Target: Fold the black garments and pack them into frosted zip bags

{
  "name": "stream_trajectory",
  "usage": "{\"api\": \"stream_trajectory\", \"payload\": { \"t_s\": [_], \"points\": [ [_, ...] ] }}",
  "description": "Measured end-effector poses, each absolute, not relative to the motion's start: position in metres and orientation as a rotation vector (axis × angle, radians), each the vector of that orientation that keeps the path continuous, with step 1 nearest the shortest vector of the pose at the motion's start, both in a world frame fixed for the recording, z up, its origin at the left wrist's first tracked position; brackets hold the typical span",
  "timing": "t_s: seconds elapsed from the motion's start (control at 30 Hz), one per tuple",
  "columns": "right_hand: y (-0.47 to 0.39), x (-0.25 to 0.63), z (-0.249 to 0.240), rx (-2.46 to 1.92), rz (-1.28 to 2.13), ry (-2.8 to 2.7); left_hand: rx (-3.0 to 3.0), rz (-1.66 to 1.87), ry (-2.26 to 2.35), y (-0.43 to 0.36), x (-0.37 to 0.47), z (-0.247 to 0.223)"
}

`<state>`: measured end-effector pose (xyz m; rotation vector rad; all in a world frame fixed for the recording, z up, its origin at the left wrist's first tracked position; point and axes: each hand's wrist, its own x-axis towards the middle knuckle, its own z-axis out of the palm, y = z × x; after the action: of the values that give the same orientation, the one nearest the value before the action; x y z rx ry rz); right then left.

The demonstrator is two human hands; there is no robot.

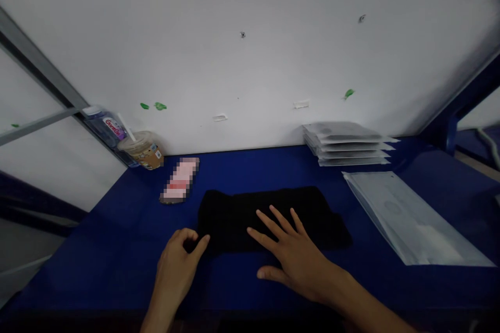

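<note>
A folded black cloth item (238,218), perhaps a garment, lies flat on the blue table; its dark surface hides its details. My right hand (295,252) rests on the cloth's right half, fingers spread and palm down, with the thumb off its near edge. At the cloth's left end is my left hand (177,260). Its fingers are curled, a gap shows between index finger and thumb, and the thumb tip meets the cloth's edge. To the right, a frosted plastic zip bag (414,223) lies flat.
Several filled frosted bags (347,143) are stacked at the back right, against the white wall (265,73). At the back left stand a lidded drink cup (146,151) and a plastic bottle (105,125). A phone (180,179) with a blurred screen lies on the blue table (117,239).
</note>
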<state>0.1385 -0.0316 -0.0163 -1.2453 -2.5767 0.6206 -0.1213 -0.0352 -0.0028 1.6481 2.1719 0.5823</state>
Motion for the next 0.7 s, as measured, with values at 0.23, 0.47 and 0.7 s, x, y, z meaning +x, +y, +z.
{"api": "stream_trajectory", "payload": {
  "t_s": [0.23,0.47,0.7],
  "points": [
    [-0.03,0.138,-0.016,-1.263,0.637,-2.566,1.84,1.314,2.044,-0.033,-0.06,0.026],
    [-0.029,0.143,-0.019,-1.276,0.809,-2.159,2.444,1.189,1.355,-0.031,-0.006,-0.005],
    [-0.026,0.147,-0.024,-1.241,0.776,-2.077,2.287,1.001,1.275,-0.036,-0.015,-0.013]
  ]
}}
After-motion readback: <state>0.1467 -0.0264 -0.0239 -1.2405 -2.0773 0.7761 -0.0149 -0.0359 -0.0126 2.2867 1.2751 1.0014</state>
